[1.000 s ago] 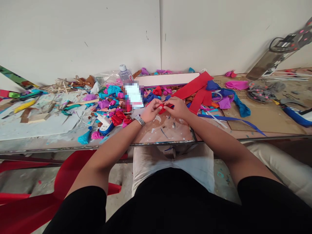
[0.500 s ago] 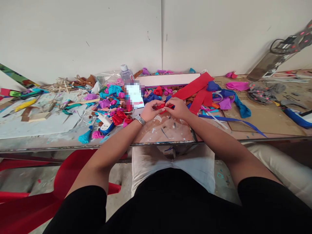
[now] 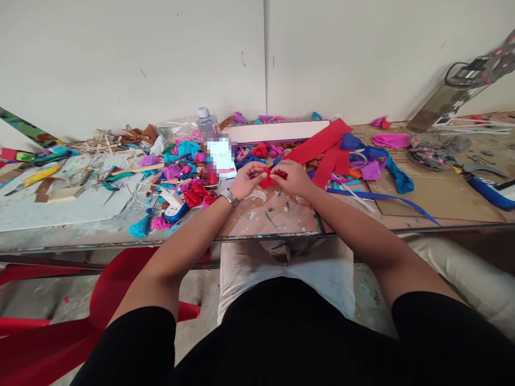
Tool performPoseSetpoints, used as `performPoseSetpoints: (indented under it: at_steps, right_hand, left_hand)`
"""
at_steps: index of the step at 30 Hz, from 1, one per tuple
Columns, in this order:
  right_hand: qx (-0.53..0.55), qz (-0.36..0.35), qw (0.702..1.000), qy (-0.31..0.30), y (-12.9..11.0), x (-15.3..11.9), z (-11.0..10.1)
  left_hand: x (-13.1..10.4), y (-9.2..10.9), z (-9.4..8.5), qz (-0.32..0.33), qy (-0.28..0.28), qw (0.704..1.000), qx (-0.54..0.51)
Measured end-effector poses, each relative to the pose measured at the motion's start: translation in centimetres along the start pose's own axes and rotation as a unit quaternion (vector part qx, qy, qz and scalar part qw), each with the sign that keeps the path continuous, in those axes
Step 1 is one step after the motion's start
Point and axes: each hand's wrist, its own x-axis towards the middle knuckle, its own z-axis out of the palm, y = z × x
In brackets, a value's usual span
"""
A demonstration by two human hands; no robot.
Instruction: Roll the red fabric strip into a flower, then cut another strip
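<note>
A small piece of red crepe paper [image 3: 267, 179] is pinched between my two hands above the near middle of the table. My left hand [image 3: 246, 180], with a metal watch [image 3: 230, 198] on its wrist, closes thumb and fingers on the left side of it. My right hand [image 3: 293, 178] grips the right side with thumb and fingertips. Beyond them lie wide red crepe paper strips [image 3: 322, 146] and a heap of rolled paper flowers in pink, blue and brown. A phone [image 3: 222, 156] with a lit, blurred screen leans just past my left hand.
A clear plastic bottle [image 3: 208, 123] stands behind the phone. Left are a white power strip [image 3: 173, 199], a yellow utility knife [image 3: 41, 175] and wooden sticks [image 3: 110, 143]. To the right are blue ribbon [image 3: 386, 197], cardboard [image 3: 434, 195] and a grey water bottle [image 3: 432, 104].
The thumbs have moved slightly apart, and more of the red crepe paper shows spread between them. Both hands stay in about the same place.
</note>
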Motion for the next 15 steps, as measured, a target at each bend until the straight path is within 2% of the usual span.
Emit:
performPoseSetpoints:
  at_steps: [15]
  right_hand:
    - [-0.003,0.005,1.0,0.012,0.43,-0.08,0.31]
  left_hand:
    - [0.01,0.0,0.11,0.003,-0.037,0.999,-0.013]
